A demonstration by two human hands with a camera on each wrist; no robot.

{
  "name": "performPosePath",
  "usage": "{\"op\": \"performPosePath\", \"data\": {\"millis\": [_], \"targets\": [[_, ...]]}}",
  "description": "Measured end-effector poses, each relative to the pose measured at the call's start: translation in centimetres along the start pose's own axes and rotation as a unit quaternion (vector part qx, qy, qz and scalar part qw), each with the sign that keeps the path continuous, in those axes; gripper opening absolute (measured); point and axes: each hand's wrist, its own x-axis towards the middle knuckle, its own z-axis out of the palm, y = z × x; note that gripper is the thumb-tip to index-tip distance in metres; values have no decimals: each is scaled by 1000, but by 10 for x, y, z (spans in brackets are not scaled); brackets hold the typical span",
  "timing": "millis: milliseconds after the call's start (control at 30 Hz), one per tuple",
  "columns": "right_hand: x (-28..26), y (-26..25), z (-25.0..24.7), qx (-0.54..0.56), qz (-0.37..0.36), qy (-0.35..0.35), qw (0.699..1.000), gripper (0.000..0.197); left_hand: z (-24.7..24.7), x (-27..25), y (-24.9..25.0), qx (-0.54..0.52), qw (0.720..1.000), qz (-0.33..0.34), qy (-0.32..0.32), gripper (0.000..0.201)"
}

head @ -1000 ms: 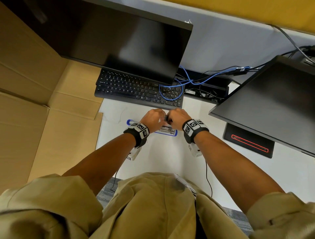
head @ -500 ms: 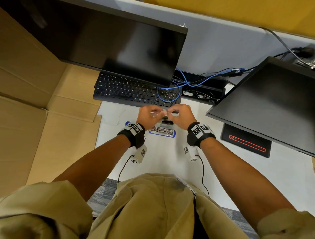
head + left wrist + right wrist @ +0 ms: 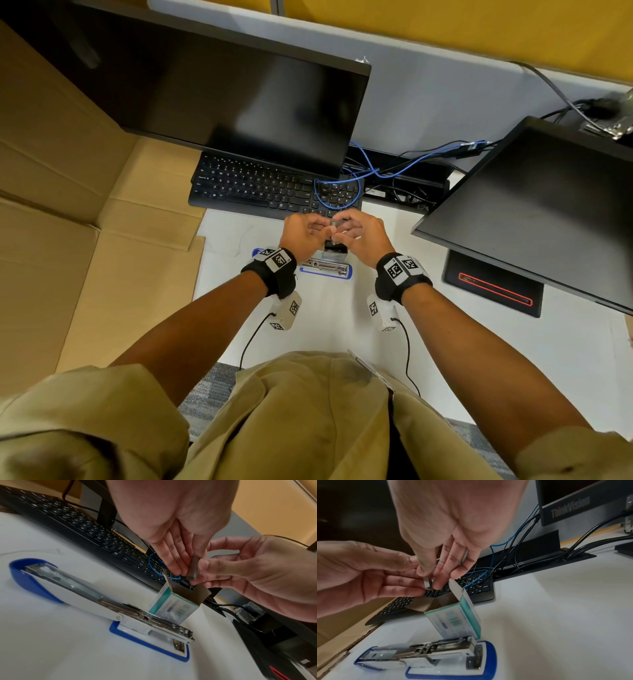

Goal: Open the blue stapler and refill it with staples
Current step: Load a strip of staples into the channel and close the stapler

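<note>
Above the upright staple box (image 3: 173,609), left hand (image 3: 175,534) and right hand (image 3: 254,569) both pinch a near-vertical staple strip (image 3: 193,568); blue stapler (image 3: 102,605) lies open on the tabletop (image 3: 51,649) below, nearer the person, channel crosswise.

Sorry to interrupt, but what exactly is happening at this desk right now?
A person is refilling a blue stapler. It lies opened out flat on the white desk, its metal staple channel exposed. Just behind it stands a small staple box with its top flap open. Above the box, the left hand and right hand together pinch a strip of staples. Nothing has gone into the stapler yet.
</note>
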Motion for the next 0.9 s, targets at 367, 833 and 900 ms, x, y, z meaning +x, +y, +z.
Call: {"op": "performPosePath", "data": {"millis": [367,833,900], "targets": [[-1,0,2,-9,-19,-18,1000,37,-2,1,-4,-29,999,-29,-8,21],[-3,4,6,-20,-13,-20,1000,33,-3,-1,-6,-63,998,-32,6,19],[-3,5,6,-23,-9,-20,999,35,-3,0,-6,-68,997,-33,8,19]]}}
